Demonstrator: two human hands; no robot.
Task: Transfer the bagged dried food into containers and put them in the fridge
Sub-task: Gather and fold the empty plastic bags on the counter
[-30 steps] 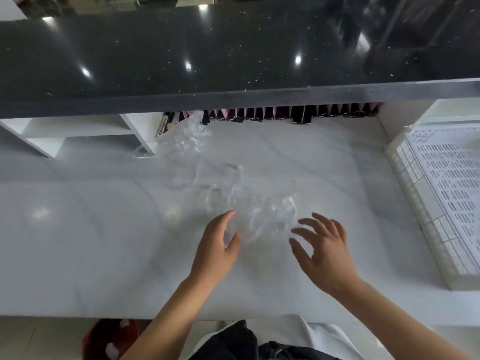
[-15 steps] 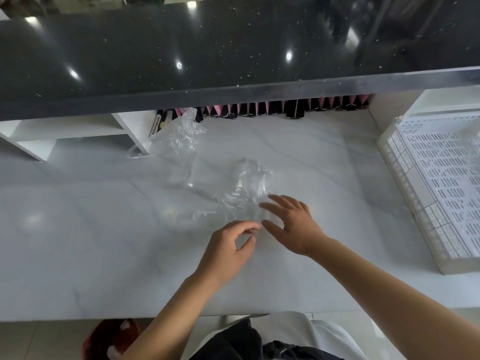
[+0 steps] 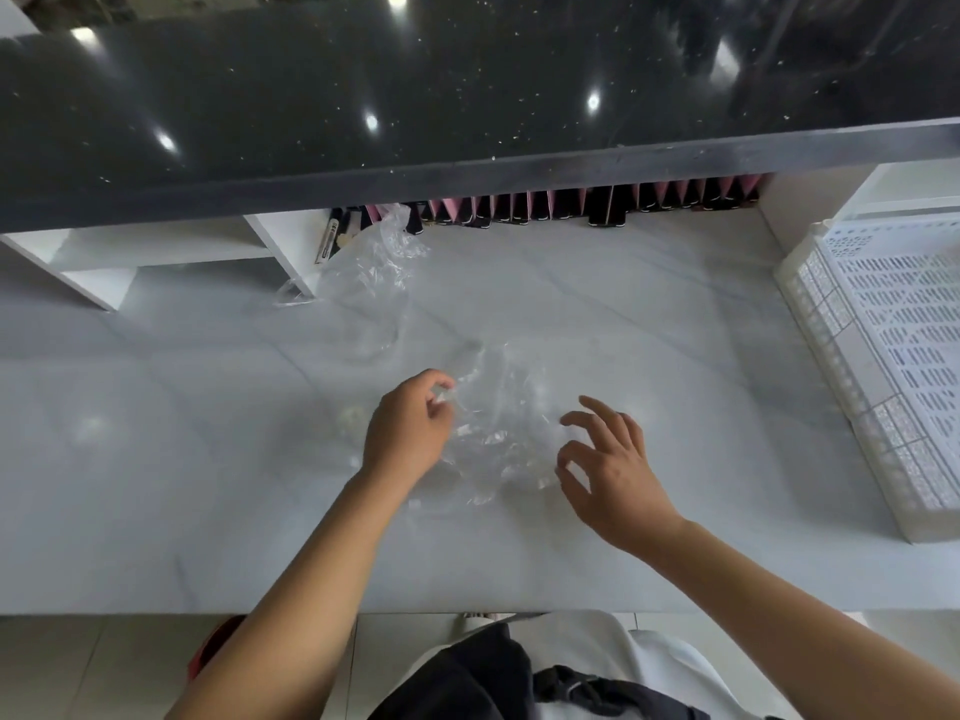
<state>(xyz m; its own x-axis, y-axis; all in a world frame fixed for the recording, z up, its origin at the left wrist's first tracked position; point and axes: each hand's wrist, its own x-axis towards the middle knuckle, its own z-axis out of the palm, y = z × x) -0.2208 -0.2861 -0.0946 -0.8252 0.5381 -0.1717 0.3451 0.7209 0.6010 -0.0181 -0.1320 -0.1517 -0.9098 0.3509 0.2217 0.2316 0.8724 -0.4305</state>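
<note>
A crumpled clear plastic bag (image 3: 498, 428) lies on the white marble counter (image 3: 649, 330) between my hands. My left hand (image 3: 408, 426) pinches the bag's left edge between thumb and fingertips. My right hand (image 3: 613, 470) hovers at the bag's right side with fingers spread and curled, holding nothing. A second clear plastic bag (image 3: 369, 283) lies farther back, near the shelf divider. No dried food or containers show.
A white perforated plastic crate (image 3: 893, 366) stands at the right edge of the counter. A black raised countertop (image 3: 415, 96) overhangs the back, with a row of dark and pink items (image 3: 571, 202) beneath it. White shelf compartments (image 3: 156, 252) sit at the back left.
My left hand moved up and left and pinched the bag's edge. My right hand drew back to the right, off the bag, fingers spread.
</note>
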